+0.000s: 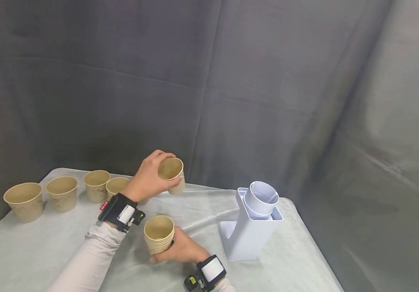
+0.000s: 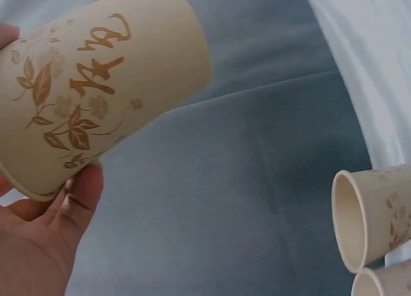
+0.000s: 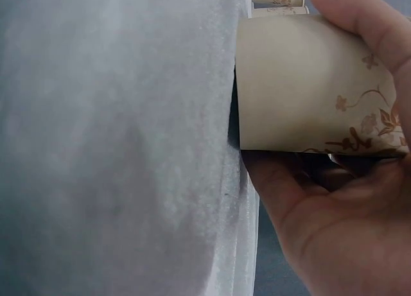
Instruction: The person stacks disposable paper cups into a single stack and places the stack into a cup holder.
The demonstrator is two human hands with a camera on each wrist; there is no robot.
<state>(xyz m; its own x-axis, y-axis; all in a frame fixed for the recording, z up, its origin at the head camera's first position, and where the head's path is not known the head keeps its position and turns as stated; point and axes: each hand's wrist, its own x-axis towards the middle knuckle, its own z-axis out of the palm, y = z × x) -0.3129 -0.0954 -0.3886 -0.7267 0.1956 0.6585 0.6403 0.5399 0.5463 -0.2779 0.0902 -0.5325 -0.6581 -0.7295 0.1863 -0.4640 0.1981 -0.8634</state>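
My left hand (image 1: pixel 150 176) grips a beige paper cup (image 1: pixel 176 185) by its rim, thumb on one side and fingers on the other, above the back of the table. In the left wrist view this paper cup (image 2: pixel 109 84) shows brown flowers and lettering. Nearer the front, my right hand (image 1: pixel 182 246) holds a stack of nested paper cups (image 1: pixel 158 243) from the side, mouths upward. The right wrist view has the outermost cup (image 3: pixel 302 84) between thumb and fingers, its base close to the white cloth; whether it touches is unclear.
Several similar cups stand upright along the back left, including one at the far left (image 1: pixel 28 207) and one partly hidden by my left forearm (image 1: pixel 116 185). A white plastic stand (image 1: pixel 247 239) with a tilted cylinder (image 1: pixel 262 198) is on the right. Grey curtains (image 1: pixel 209 89) hang behind the cloth-covered table (image 1: pixel 293 259).
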